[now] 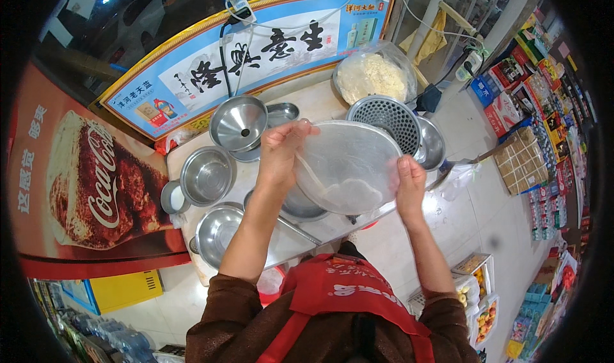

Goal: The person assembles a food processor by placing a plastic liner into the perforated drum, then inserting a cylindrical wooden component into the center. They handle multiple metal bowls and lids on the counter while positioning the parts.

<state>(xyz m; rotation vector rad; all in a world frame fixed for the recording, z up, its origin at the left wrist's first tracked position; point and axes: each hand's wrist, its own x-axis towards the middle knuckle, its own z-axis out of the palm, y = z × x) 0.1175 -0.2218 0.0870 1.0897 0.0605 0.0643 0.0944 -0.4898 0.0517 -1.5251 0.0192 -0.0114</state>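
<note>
Holding clear plastic bag point(348, 168) stretched btwn both hands over counter: left hand point(279, 155) pinching far rim, right hand point(409, 184) closed on near-right edge. Looks light, floppy, slippery, tears easily; grip at rim.

Steel bowls point(206, 176), a funnel point(238, 122) and a perforated colander point(385, 117) crowd the bench point(307, 104), leaving bare strips only at its far edge and, seemingly, its near edge; the floor point(473, 216) on the right lies open.
</note>
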